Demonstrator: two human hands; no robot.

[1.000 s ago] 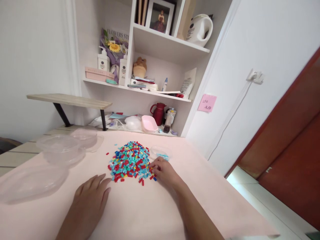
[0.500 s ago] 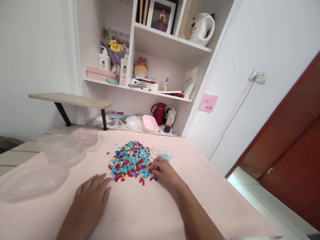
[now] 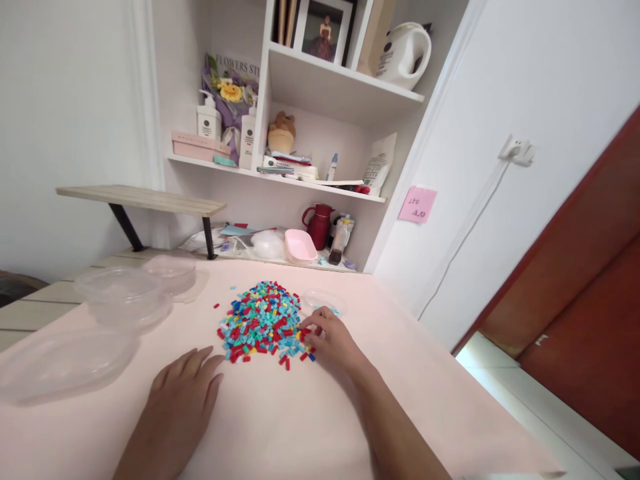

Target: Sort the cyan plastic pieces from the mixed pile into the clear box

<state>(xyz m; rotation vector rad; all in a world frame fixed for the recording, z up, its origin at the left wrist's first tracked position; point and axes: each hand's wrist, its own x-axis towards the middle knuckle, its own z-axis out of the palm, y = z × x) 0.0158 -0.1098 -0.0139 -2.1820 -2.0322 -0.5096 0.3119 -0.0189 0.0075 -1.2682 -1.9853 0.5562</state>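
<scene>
A heap of small toy bricks (image 3: 265, 320) in red, blue, teal, yellow and green lies mid-table. At its right edge is my right hand (image 3: 333, 340), with fingers bent and the thumb a little apart from the index finger; red and yellow bricks show by the fingertips. I cannot see a brick held between them. My left hand (image 3: 183, 393) rests flat on the table left of the heap's near edge, fingers loosely extended, holding nothing. Just behind my right hand stands a small clear container (image 3: 324, 298) with light-blue bricks, partly hidden by the hand.
Clear plastic containers (image 3: 125, 297) and a clear lid-like piece (image 3: 70, 363) lie at the left of the pink tabletop (image 3: 280, 427). A raised wooden shelf (image 3: 145, 198) stands behind them. At the back are a pink tray (image 3: 300, 245), a red jug (image 3: 319, 227) and a bottle (image 3: 340, 241).
My right hand has shifted slightly up and to the right, its thumb and index finger a bit farther apart. My left hand stays in place.
</scene>
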